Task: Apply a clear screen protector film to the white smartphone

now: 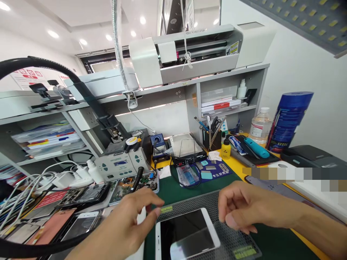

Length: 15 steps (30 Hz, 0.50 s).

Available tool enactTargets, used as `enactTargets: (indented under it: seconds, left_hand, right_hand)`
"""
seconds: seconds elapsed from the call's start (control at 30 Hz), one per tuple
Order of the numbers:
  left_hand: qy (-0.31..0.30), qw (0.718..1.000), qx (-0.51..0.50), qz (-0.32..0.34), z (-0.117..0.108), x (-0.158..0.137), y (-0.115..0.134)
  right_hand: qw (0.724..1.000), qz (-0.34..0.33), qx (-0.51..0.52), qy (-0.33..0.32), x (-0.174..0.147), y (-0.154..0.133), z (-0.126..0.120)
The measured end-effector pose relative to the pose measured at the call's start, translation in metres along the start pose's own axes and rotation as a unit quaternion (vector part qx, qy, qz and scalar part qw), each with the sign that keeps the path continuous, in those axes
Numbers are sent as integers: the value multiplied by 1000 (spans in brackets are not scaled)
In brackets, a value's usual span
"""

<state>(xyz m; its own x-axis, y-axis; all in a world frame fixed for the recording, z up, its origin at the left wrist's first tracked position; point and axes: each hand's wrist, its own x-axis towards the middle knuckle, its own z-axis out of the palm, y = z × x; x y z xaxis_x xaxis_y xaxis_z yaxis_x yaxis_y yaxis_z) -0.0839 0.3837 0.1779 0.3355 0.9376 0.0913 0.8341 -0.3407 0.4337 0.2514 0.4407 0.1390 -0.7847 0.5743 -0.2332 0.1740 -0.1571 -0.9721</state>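
Observation:
A white-framed smartphone (187, 225) lies face up on a grey perforated mat (238, 238), its dark glass catching a pale reflection. My left hand (130, 220) hovers at the phone's left upper corner, thumb and forefinger apart with nothing between them. To the right of the phone, above the mat, is my right hand (249, 206), its fingers curled and the thumb against them. Whatever the right fingertips may pinch is hidden. Beneath the mat spreads a green work surface (284, 242).
Phones and parts (81, 224) crowd the left, beside a tray of circuit boards (151, 180). A grey control station (119, 164), a tool cup (213, 139), a yellow bottle (225, 148) and a clear bottle (260, 124) stand behind. A black hose (54, 245) crosses the lower left.

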Motion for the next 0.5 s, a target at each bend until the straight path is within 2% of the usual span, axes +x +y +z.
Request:
enactTargets:
  seconds: [0.17, 0.3, 0.5]
  left_hand:
    - [-52, 993, -99, -50, 9, -31, 3]
    - [-79, 970, -200, -108, 12, -26, -3]
    - [-86, 958, -253, -102, 18, -16, -16]
  right_hand:
    - [999, -3, -27, 47, 11, -3, 2]
    - [997, 16, -40, 63, 26, -9, 9]
    - [989, 45, -100, 96, 42, -16, 21]
